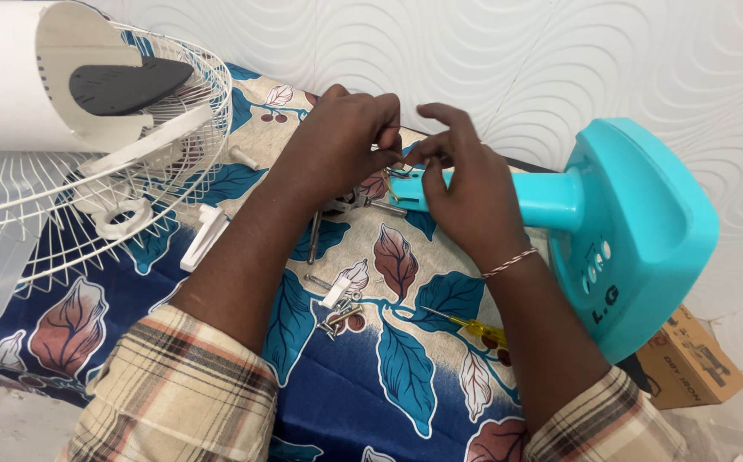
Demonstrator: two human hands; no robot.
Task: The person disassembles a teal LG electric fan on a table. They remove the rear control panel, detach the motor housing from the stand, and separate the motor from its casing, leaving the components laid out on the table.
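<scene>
A turquoise fan stand (636, 231) lies on its side on the leaf-patterned blue cloth (405, 385), its neck pointing left toward my hands. My left hand (341, 141) and my right hand (461, 184) meet at the end of the neck, fingertips pinched together on thin dark wires (399, 171) that come out there. A small metal part lies half hidden under my left hand. A thread bracelet circles my right wrist. Both forearms wear rolled plaid sleeves.
A white wire fan grille (72, 197) with a white motor housing (38, 77) fills the left. Loose screws and a white clip (337, 306) lie between my arms, next to a long metal rod (313, 238). A yellow-handled screwdriver (474, 326) and a cardboard box (688, 359) sit right.
</scene>
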